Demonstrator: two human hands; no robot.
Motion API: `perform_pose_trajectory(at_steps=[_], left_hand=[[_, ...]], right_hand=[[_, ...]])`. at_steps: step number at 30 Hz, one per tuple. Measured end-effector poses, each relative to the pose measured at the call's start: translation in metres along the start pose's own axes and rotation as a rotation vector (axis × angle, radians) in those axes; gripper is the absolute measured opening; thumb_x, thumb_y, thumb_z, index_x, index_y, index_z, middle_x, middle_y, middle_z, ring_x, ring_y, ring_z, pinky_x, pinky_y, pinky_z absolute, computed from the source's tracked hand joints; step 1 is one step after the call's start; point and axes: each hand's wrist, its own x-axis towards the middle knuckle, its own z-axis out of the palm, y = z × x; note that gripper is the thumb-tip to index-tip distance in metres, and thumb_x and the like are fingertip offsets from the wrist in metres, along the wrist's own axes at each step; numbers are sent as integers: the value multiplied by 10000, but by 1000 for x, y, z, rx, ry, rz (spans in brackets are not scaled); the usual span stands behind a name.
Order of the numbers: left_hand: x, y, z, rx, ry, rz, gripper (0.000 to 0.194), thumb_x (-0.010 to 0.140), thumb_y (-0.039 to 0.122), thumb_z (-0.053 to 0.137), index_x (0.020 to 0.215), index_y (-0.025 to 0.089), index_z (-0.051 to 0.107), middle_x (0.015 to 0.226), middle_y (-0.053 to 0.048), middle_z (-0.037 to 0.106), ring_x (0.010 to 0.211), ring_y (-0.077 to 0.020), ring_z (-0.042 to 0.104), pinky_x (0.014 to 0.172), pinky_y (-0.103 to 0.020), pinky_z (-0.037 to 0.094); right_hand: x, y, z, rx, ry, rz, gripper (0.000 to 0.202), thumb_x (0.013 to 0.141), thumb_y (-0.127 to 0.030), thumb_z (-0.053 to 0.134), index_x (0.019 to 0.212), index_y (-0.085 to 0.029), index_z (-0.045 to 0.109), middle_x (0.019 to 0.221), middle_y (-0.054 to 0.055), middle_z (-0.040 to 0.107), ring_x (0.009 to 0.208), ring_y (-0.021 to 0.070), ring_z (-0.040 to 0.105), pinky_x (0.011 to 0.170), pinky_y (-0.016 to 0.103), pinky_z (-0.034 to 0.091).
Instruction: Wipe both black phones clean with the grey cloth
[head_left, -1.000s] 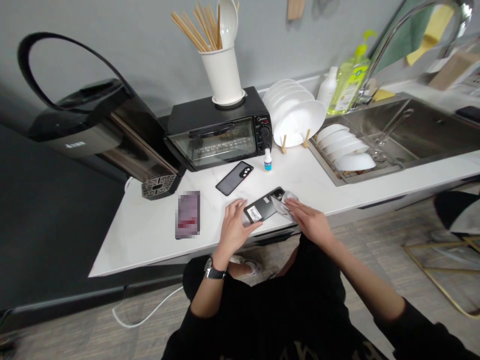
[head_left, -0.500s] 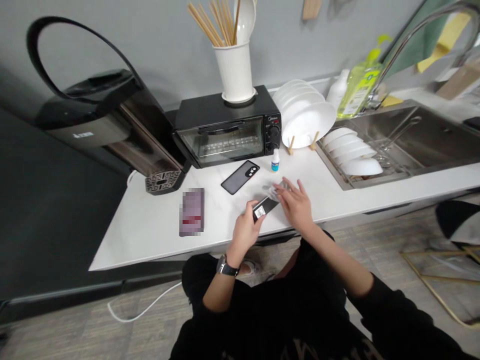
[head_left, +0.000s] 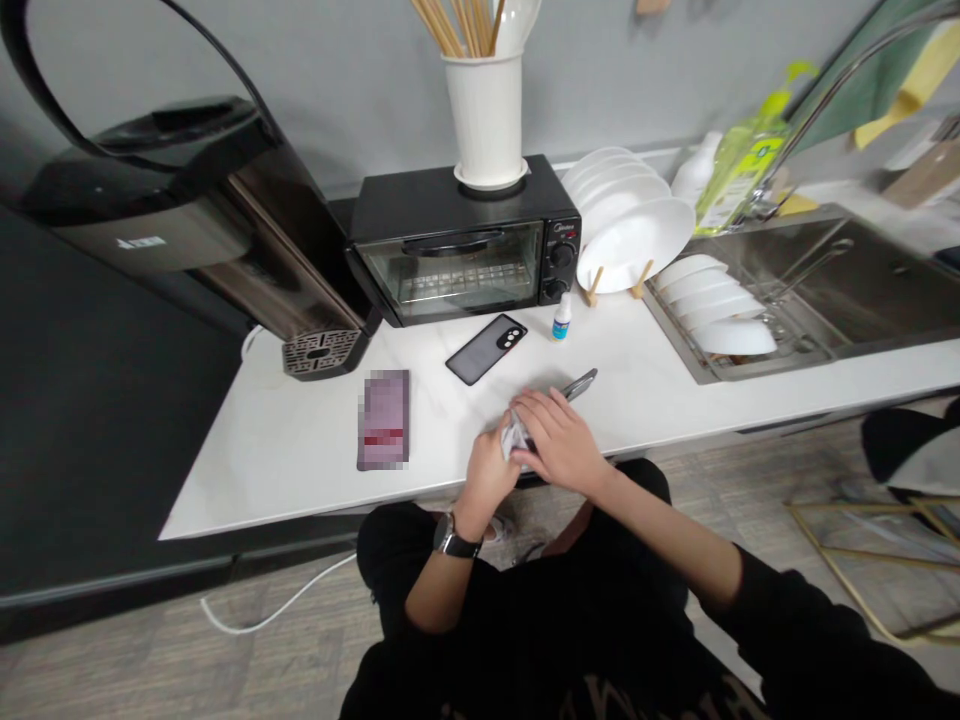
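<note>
My left hand point(head_left: 489, 468) is closed on the near end of a dark smartphone point(head_left: 582, 384), which is tilted above the counter. Over the phone's near part, my right hand point(head_left: 559, 440) presses a light grey wiping cloth point(head_left: 514, 437) with its fingers bent. Both hands meet there and cover most of the phone; only its far end with a camera corner shows. Beyond the hands lies a black-edged phone case point(head_left: 486, 352) with lens cut-outs. A small spray bottle point(head_left: 562, 318) with a blue label stands right of the case.
A purple, partly pixelated flat item point(head_left: 385, 415) lies on the white counter point(head_left: 292, 470) at left. Behind stand a black drinks machine point(head_left: 225, 200), a toaster oven point(head_left: 457, 260) and white plates point(head_left: 637, 240) in a rack. At right is a sink point(head_left: 877, 270) with bowls point(head_left: 720, 310).
My right hand with the cloth has slid from the phone's far end down towards my left hand. The far end of the phone is now uncovered. The view has shifted slightly.
</note>
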Motion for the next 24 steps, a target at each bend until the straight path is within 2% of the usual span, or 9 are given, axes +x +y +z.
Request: perform_pose_trajectory(at_steps=[2, 5, 9, 10, 14, 16, 19, 23, 24], left_hand=[[0, 1, 0, -2, 7, -21, 300, 1004, 235, 577, 1300, 191, 600, 1053, -115, 794, 901, -270, 776, 815, -357, 594], [1, 4, -1, 3, -4, -26, 234, 1048, 308, 570, 1258, 223, 631, 941, -55, 795, 809, -229, 771, 770, -319, 590], [2, 5, 0, 27, 19, 4, 261, 1027, 244, 584, 1280, 205, 638, 1014, -84, 799, 867, -239, 776, 804, -328, 600], [1, 5, 0, 32, 20, 0, 265, 1029, 248, 584, 1285, 202, 638, 1024, -89, 799, 867, -243, 777, 800, -333, 600], [1, 5, 1, 55, 6, -33, 269, 1052, 311, 588, 1293, 200, 633, 949, -65, 798, 797, -235, 769, 755, -325, 587], [0, 6, 1, 82, 3, -32, 237, 1040, 248, 584, 1258, 182, 650, 942, -80, 800, 813, -243, 772, 764, -330, 590], [-2, 8, -1, 117, 11, -29, 221, 1020, 176, 565, 1213, 170, 672, 982, -103, 806, 860, -259, 781, 797, -347, 601], [-5, 9, -4, 92, 21, -24, 246, 1065, 282, 555, 1275, 208, 658, 1055, -76, 814, 891, -245, 790, 800, -333, 611], [-5, 9, -4, 94, 15, -21, 237, 1062, 264, 551, 1260, 204, 667, 1045, -77, 815, 885, -246, 791, 796, -335, 614]], right_hand=[[3, 5, -2, -35, 64, 127, 458, 1088, -451, 418, 1378, -142, 590, 1350, 181, 688, 1360, 327, 560, 1259, 539, 319], [6, 11, -6, -67, 174, 315, 365, 1098, -346, 379, 1267, -182, 658, 1269, 150, 718, 1401, 343, 519, 1269, 610, 266], [8, 4, -6, 18, 42, 38, 376, 1099, -337, 409, 1337, -165, 645, 1320, 130, 718, 1390, 287, 552, 1310, 535, 229], [8, 5, -6, 10, 56, 53, 375, 1103, -333, 400, 1317, -167, 659, 1291, 124, 731, 1359, 280, 579, 1313, 538, 215], [12, 11, -5, -79, 236, 346, 384, 1097, -253, 354, 1226, -197, 711, 1220, 101, 759, 1388, 324, 546, 1290, 652, 156], [13, 7, -3, -19, 189, 219, 374, 1083, -237, 385, 1294, -191, 690, 1282, 102, 748, 1370, 301, 560, 1276, 581, 246], [13, 0, 0, 56, 81, 1, 353, 1076, -251, 425, 1291, -178, 696, 1241, 108, 762, 1182, 252, 658, 1179, 447, 400], [17, -2, -3, -77, 215, 264, 347, 1090, -264, 400, 1087, -201, 741, 1105, 98, 781, 1195, 292, 646, 1188, 513, 349], [18, -3, -4, -74, 212, 260, 342, 1090, -263, 402, 1084, -203, 739, 1114, 94, 782, 1237, 297, 631, 1207, 521, 324]])
